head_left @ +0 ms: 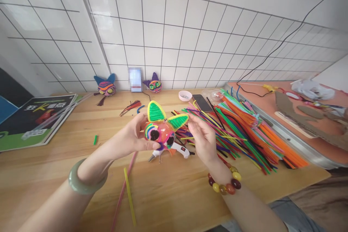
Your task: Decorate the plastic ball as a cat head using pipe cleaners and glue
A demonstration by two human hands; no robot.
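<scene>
Above the middle of the table, a pipe-cleaner animal head (pixel 163 130) faces me, with a shiny pinkish face, dark round eyes and striped coloured patches. My left hand (pixel 138 134) is closed around its left side, thumb across the lower front. Two ears stand on top: a green ear (pixel 156 111) edged in yellow at the left, and a second green ear (pixel 178 121) leaning right. At that second ear's tip, the fingers of my right hand (pixel 202 137) are pinched. A white glue gun (pixel 181 149) lies on the table behind the head, partly covered by it.
Loose pipe cleaners (pixel 241 130) spread over the right side, near a dark phone (pixel 202 103) and a pink bowl (pixel 185 96). Two finished-looking animal heads, one blue-eared (pixel 106 87) and one purple-eared (pixel 154 84), flank a lit phone (pixel 135 79) by the wall. A magazine (pixel 40 116) lies left.
</scene>
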